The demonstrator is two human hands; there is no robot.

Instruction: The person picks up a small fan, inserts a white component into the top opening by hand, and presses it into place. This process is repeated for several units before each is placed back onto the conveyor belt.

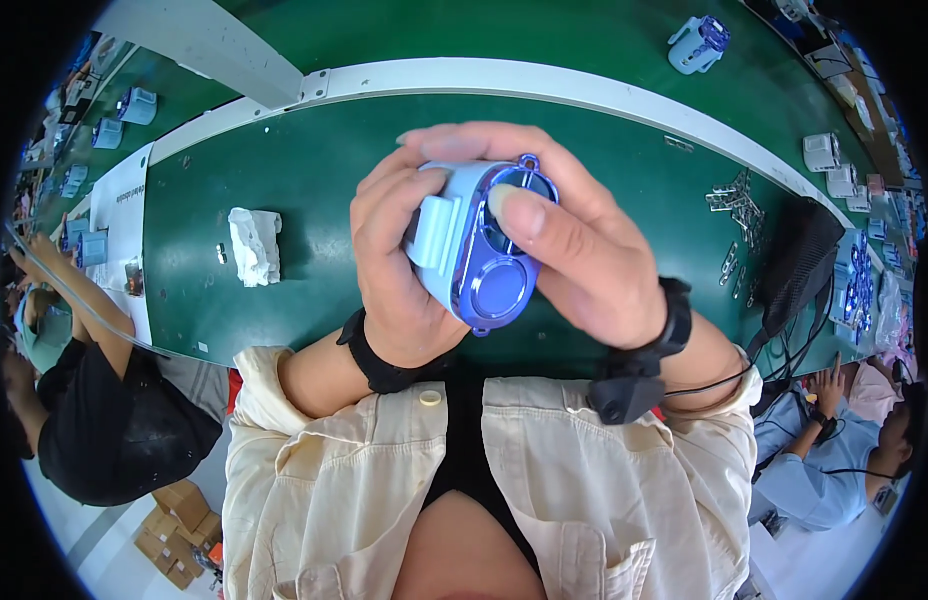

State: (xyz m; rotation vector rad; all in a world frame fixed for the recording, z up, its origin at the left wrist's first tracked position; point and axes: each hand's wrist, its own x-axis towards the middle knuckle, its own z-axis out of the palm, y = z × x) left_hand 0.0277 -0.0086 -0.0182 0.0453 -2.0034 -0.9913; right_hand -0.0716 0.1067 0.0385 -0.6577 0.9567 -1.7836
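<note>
Blue device (496,290) gripped between both hands, above the table (314,180).
The left hand (396,285) grips the light-blue casing from the device's left side; the right hand (599,260) closes around its far and right sides, thumb against the glossy dark-blue face. Left of the device, a crumpled white packet (255,247) lies on the table; well to its right lie metal pieces (741,208) and, farther right, a black bag (796,260).
</note>
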